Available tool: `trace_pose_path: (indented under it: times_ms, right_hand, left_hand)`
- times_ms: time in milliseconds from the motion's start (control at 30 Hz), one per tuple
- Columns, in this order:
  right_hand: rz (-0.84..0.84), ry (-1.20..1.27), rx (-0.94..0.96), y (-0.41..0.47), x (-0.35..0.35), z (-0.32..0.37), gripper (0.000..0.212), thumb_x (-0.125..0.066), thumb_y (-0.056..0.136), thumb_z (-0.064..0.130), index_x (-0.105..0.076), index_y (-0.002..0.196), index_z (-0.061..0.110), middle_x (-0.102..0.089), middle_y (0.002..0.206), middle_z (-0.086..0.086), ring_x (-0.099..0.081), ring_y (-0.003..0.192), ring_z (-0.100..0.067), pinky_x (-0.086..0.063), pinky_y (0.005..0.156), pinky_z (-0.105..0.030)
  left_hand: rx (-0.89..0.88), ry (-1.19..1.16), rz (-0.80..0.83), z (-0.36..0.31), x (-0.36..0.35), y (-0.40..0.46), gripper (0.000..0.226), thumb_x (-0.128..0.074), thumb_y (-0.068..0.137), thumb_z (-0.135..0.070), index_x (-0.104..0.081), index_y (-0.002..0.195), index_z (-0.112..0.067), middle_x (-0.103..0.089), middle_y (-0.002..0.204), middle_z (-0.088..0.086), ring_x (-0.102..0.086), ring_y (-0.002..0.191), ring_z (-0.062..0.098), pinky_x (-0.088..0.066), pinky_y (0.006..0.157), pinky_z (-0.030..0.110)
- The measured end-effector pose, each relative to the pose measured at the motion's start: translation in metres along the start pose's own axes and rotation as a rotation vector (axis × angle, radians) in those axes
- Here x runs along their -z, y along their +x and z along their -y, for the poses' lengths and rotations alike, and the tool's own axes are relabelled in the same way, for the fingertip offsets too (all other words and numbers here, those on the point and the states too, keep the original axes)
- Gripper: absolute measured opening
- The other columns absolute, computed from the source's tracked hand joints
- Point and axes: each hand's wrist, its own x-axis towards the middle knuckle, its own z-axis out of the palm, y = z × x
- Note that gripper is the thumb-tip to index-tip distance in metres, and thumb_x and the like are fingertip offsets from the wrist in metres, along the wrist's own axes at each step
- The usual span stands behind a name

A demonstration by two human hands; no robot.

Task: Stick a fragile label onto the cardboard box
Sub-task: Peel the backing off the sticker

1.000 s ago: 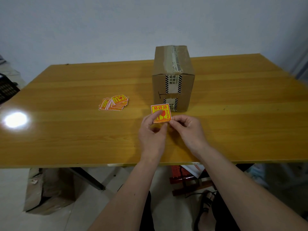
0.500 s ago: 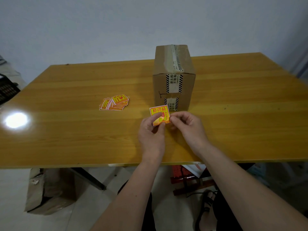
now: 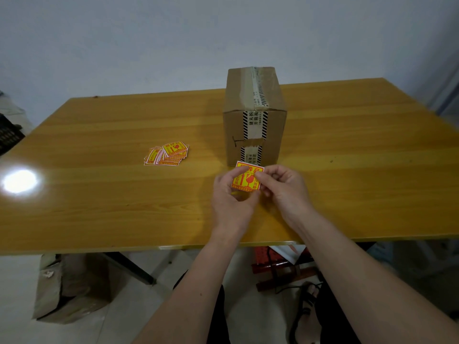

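Fragile label point(image 3: 246, 180) held in front of the cardboard box point(image 3: 254, 120), just above the tabletop point(image 3: 99, 194); left hand point(image 3: 231, 194) grip pinches its left edge, right hand point(image 3: 283, 187) grip pinches its top right corner; spare label pile point(image 3: 167, 154) left of box, well apart.

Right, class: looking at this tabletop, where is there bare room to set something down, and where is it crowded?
The yellow wooden table is bare right of the taped brown cardboard box, out to its right edge. Also bare: the near-left stretch below the scattered pile of yellow-and-red labels. Crowded: just in front of the box, where the left hand and right hand pinch one yellow fragile label.
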Motion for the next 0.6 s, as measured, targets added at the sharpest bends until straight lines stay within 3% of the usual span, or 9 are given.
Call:
trace_pose_path:
  times_ms: [167,267,467,600]
  right_hand:
    - [0.015,-0.044,0.022,-0.0034,-0.0022,0.0013,0.016,-0.067,0.080,0.004,-0.060,0.069,0.012,-0.056,0.059,-0.005,-0.047,0.045,-0.006,-0.041,0.047,-0.016]
    - [0.027,-0.030,0.030,-0.0024,-0.0011,-0.0005,0.017,-0.067,0.080,0.004,-0.059,0.068,0.013,-0.057,0.054,-0.001,-0.047,0.045,-0.009,-0.042,0.048,-0.017]
    - [0.023,-0.010,0.030,-0.0027,-0.0017,-0.0010,0.017,-0.065,0.083,0.007,-0.061,0.067,0.012,-0.060,0.054,0.000,-0.048,0.048,-0.011,-0.043,0.050,-0.018]
    - [0.024,-0.009,0.019,-0.0031,-0.0017,-0.0013,0.014,-0.063,0.085,0.011,-0.065,0.071,0.011,-0.062,0.062,-0.005,-0.051,0.054,-0.013,-0.044,0.052,-0.021]
  left_hand:
    - [0.004,-0.003,-0.037,-0.0008,0.0007,-0.0006,0.053,-0.080,0.067,-0.005,-0.056,0.091,-0.046,-0.055,0.108,-0.005,-0.062,0.087,0.014,-0.051,0.070,0.022]
    - [0.008,0.001,-0.051,-0.0004,0.0022,-0.0005,0.053,-0.077,0.071,-0.001,-0.057,0.093,-0.045,-0.054,0.102,-0.009,-0.060,0.081,0.010,-0.052,0.070,0.020]
    - [0.055,-0.053,-0.105,0.0057,0.0017,0.0030,0.055,-0.073,0.074,-0.001,-0.058,0.094,-0.050,-0.065,0.108,0.013,-0.064,0.090,0.027,-0.053,0.074,0.027]
    - [0.043,-0.089,-0.124,0.0035,0.0023,0.0018,0.055,-0.071,0.076,0.002,-0.056,0.095,-0.048,-0.061,0.115,0.007,-0.066,0.087,0.013,-0.051,0.071,0.019]
